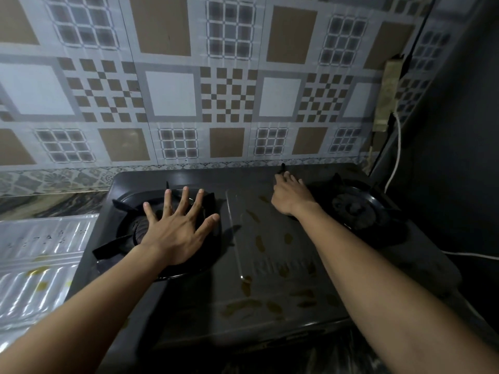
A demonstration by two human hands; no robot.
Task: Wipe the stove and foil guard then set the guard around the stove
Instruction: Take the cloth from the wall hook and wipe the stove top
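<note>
Dark metal makes up the two-burner stove [270,255], which sits against a patterned tile wall [172,93] and fills the middle of the view; its front edge is lost in shadow and cut by the forearms. Yellowish-brown smears [259,242] dot the centre panel between the burners, and faint lettering there is too blurred to read. The left hand [175,228] is spread wide, fingers splayed, empty, above or on the left burner grate [118,238]; whether the palm touches the grate cannot be told. It hides most of that burner. The right hand [290,197] reaches to the inner edge of the right burner grate [359,209], fingers curled downward near a dark prong; whether it grips the grate or merely rests on it cannot be told from this angle, and the dim light blurs the fingertips. The right burner itself is barely readable in the gloom. The foil guard [40,263] lies flat on the table just left of the stove, shiny and ribbed, spotted with yellowish stains, its left part cut off by the frame. A white cable [395,163] hangs down the dark wall at far right, below a grimy wall fixture [387,95] of unclear kind.
</note>
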